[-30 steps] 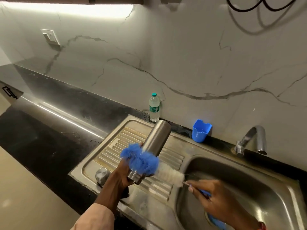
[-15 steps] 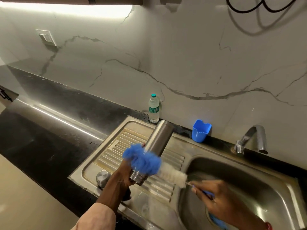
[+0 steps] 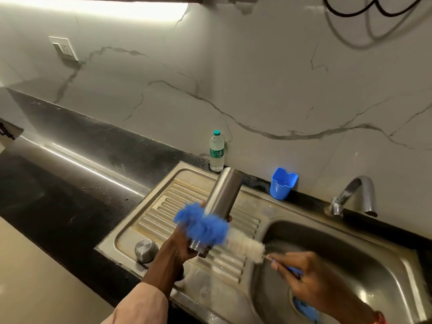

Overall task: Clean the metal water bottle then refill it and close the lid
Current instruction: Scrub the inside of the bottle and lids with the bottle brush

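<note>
My left hand (image 3: 181,242) grips the metal water bottle (image 3: 222,195) near its open mouth, which points down toward me while its base tilts up and away over the drainboard. My right hand (image 3: 301,274) holds the blue handle of a bottle brush (image 3: 243,247). The brush's blue fluffy tip lies against the outside of the bottle near the mouth, and its white bristles stretch toward my right hand. The round metal lid (image 3: 146,249) sits on the drainboard to the left of my left wrist.
The steel sink (image 3: 397,265) has a ribbed drainboard on the left and a basin on the right, with a tap (image 3: 355,195) behind it. A small plastic water bottle (image 3: 216,152) and a blue cup (image 3: 282,183) stand at the wall. Black counter (image 3: 70,183) extends left.
The brush has slid slightly along the outside of the bottle near its mouth. Both hands keep their grips and stay almost where they were.
</note>
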